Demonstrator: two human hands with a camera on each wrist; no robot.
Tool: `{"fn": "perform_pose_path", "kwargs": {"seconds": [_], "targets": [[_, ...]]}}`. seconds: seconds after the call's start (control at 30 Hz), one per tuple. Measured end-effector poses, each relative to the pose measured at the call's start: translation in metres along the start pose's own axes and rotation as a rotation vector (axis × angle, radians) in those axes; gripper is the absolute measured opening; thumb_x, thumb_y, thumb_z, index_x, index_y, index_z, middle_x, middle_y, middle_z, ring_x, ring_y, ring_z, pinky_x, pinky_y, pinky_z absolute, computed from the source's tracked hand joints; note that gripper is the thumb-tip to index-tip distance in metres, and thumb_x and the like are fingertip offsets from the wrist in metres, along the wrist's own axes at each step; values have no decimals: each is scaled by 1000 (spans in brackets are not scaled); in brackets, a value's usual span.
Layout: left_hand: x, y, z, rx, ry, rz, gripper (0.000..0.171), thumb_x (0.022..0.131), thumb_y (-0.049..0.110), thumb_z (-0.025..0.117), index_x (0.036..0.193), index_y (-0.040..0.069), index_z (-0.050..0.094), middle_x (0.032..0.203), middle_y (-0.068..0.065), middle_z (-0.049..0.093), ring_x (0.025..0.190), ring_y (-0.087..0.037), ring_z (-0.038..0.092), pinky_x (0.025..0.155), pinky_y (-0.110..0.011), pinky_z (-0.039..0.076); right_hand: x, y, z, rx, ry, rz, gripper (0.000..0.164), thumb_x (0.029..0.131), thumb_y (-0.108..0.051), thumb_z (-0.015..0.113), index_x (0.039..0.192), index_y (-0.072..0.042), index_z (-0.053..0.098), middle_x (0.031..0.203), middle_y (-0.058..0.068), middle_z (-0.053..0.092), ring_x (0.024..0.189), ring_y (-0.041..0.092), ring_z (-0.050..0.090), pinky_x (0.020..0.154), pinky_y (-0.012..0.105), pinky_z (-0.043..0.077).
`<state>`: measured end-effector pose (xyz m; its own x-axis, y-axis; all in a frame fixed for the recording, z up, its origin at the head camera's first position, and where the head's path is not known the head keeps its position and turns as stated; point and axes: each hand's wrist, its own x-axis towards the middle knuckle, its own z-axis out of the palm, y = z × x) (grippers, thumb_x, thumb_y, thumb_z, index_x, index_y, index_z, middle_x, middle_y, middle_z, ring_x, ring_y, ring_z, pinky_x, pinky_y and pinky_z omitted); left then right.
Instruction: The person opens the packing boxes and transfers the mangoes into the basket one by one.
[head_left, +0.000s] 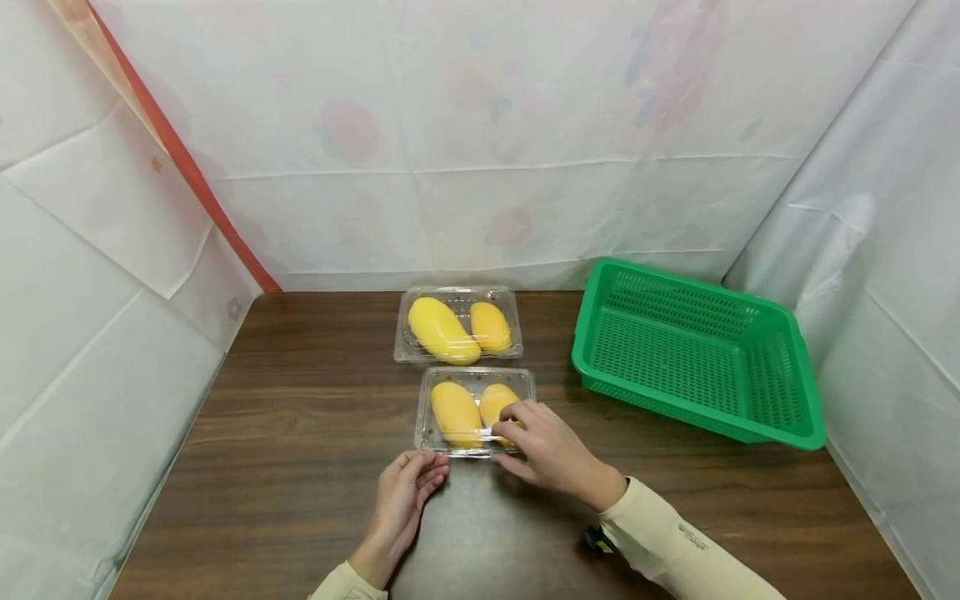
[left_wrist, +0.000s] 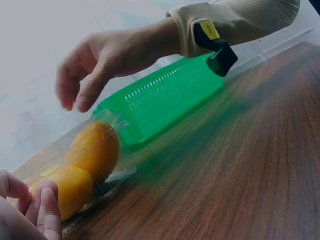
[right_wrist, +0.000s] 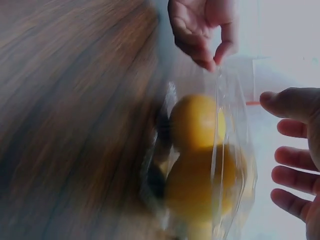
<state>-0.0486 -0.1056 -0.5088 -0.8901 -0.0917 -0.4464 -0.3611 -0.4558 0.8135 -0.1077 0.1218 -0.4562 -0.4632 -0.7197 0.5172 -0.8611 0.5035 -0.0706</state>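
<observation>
A clear plastic clamshell box [head_left: 467,372] holding two yellow mangoes [head_left: 455,414] lies in front of me. My left hand [head_left: 401,496] pinches its front rim near the left corner between thumb and fingers; the right wrist view shows this pinch. Over the box's front right part hovers my right hand [head_left: 551,450], its fingers loosely bent and apart from the lid, with nothing in them. Just behind stands a second clear clamshell box [head_left: 461,293], also with two mangoes [head_left: 442,329], one longer than the other.
At the right, a green perforated plastic basket [head_left: 667,342] stands at a slant on the dark wood table [head_left: 300,442]. White printed sheeting [head_left: 480,125] hangs behind and at both sides. A black wrist camera [head_left: 597,540] shows beneath my right sleeve.
</observation>
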Motion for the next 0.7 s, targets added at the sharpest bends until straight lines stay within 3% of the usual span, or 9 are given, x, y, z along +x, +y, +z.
{"fn": "perform_pose_path", "kwargs": {"seconds": [0.27, 0.7], "targets": [[-2, 2, 0, 40, 1, -12, 10, 97, 9, 50, 90, 7, 57, 82, -1, 71, 75, -9, 67, 69, -21, 55, 16, -8, 14, 7, -58, -34, 36, 79, -33, 80, 106, -14, 65, 104, 3, 60, 98, 18, 58, 85, 33, 53], [-2, 1, 0, 49, -6, -30, 10, 98, 10, 50, 91, 8, 58, 84, 1, 70, 77, -9, 67, 70, -20, 54, 35, -19, 28, -51, -186, -84, 43, 80, -35, 77, 116, -17, 62, 113, 1, 61, 103, 17, 59, 88, 30, 51]]}}
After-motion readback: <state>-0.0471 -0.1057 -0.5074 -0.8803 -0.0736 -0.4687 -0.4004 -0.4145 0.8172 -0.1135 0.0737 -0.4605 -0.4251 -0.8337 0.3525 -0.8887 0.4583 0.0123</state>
